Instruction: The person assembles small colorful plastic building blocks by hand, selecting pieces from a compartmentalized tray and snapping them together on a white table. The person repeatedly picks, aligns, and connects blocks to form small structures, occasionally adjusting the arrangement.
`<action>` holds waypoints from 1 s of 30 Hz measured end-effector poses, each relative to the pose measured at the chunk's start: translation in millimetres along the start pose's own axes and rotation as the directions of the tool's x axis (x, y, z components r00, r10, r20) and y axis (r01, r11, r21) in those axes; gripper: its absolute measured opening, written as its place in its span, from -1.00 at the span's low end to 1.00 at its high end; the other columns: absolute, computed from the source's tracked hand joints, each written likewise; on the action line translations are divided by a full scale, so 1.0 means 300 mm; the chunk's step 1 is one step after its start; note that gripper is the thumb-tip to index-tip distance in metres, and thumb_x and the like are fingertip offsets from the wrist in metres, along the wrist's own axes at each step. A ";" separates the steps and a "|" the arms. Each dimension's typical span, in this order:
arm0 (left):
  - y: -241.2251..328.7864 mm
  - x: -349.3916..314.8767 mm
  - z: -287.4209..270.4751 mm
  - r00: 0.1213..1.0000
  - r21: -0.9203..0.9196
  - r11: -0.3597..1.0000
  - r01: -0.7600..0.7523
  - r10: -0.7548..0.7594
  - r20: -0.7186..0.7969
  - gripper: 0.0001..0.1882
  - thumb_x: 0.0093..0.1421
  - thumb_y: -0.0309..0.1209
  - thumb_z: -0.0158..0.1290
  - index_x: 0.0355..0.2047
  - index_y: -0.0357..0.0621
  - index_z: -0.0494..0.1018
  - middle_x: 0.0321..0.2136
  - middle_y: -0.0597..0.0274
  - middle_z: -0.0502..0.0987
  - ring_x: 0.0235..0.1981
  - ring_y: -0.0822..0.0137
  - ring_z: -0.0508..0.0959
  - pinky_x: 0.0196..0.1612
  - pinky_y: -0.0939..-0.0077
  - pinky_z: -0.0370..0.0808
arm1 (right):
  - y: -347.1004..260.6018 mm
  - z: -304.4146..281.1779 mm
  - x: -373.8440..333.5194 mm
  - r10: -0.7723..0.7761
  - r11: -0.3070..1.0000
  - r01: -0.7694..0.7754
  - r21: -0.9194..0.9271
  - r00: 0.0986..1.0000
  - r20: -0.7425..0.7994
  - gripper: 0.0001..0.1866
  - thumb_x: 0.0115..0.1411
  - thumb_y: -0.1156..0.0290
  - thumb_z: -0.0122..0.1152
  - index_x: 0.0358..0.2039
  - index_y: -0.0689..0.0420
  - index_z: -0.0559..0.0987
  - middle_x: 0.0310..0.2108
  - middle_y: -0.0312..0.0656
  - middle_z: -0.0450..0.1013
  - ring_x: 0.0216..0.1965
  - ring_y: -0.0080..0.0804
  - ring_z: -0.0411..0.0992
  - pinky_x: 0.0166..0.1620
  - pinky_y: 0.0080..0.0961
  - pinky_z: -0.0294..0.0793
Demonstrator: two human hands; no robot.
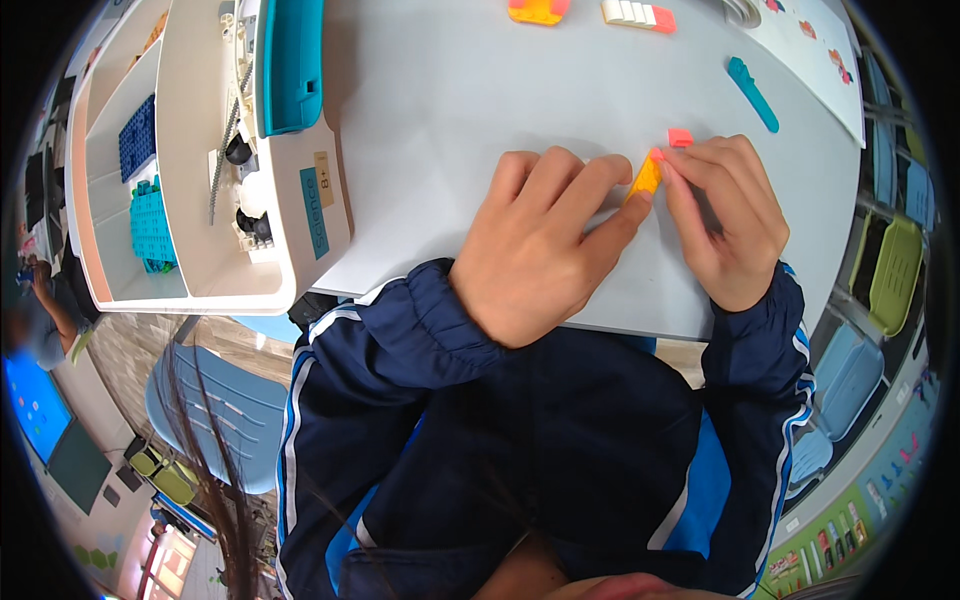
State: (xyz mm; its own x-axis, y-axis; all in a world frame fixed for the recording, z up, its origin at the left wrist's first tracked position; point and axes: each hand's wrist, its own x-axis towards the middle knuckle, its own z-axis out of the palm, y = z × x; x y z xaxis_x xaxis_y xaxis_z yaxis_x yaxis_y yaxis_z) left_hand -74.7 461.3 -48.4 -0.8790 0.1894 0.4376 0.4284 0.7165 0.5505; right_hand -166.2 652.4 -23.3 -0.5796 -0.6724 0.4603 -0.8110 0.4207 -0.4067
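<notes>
My left hand (545, 240) pinches a yellow building brick (645, 179) between thumb and index finger, just above the table. At the brick's far end, the thumb and index finger of my right hand (730, 215) close on a small coral piece (657, 154), which touches the yellow brick. Whether the two are joined I cannot tell. Just beyond my right fingertips lies another coral brick (680, 137). Farther back to the right is a long teal brick separator (752, 95).
A white sorting box (185, 300) with teal and blue bricks in its compartments stands at the left. Along the table's far side sit a yellow-and-coral brick piece (538, 10) and a white-and-coral one (638, 15). A printed sheet (815, 70) lies at the far right.
</notes>
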 end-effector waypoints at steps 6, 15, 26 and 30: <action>0.001 0.000 -0.002 1.000 0.008 1.000 -0.007 0.007 0.000 -0.63 -0.02 -0.55 0.32 -0.14 -0.06 0.67 -0.08 0.31 0.53 -0.23 0.31 0.47 -0.14 0.39 0.32 | -0.012 0.008 0.003 -0.122 0.990 0.124 -0.064 0.992 0.033 -0.68 -0.07 0.81 0.32 -0.24 0.37 0.60 -0.39 -0.05 0.49 -0.40 -0.09 0.41 -0.32 -0.33 0.47; 0.003 0.010 -0.051 0.999 -0.163 0.986 0.033 -0.027 0.041 -0.63 -0.02 -0.60 0.31 -0.16 -0.04 0.70 -0.07 0.29 0.56 -0.26 0.28 0.46 -0.15 0.41 0.36 | 0.010 -0.002 0.014 0.119 0.961 -0.133 0.241 0.990 0.071 -0.84 0.07 0.68 0.36 -0.30 0.25 0.65 -0.40 -0.12 0.53 -0.37 -0.19 0.46 -0.24 -0.41 0.53; -0.008 0.008 -0.072 0.982 -0.033 0.983 0.178 -0.180 -0.050 -0.72 -0.04 -0.60 0.37 -0.28 -0.05 0.73 -0.20 0.31 0.61 -0.29 0.29 0.43 -0.24 0.48 0.43 | -0.018 -0.024 -0.003 0.110 0.970 -0.107 0.219 0.994 0.000 -0.80 0.06 0.64 0.41 -0.25 0.22 0.68 -0.36 -0.12 0.54 -0.28 -0.22 0.49 -0.22 -0.42 0.51; -0.004 0.011 -0.079 0.988 -0.047 0.988 0.146 -0.148 -0.039 -0.73 -0.04 -0.64 0.35 -0.31 -0.06 0.72 -0.22 0.31 0.61 -0.31 0.29 0.43 -0.25 0.49 0.43 | -0.023 -0.032 -0.019 0.085 0.959 -0.092 0.269 0.996 0.037 -0.76 0.03 0.66 0.44 -0.24 0.26 0.68 -0.35 -0.11 0.55 -0.33 -0.21 0.48 -0.26 -0.41 0.49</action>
State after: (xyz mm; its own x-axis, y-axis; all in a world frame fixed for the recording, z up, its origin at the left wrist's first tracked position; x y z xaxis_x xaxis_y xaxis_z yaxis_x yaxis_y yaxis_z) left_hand -73.3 445.2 -30.9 -0.9238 0.0549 0.3790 0.3050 0.7039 0.6414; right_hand -158.1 659.1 -15.5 -0.6429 -0.6566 0.3944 -0.7030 0.3013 -0.6442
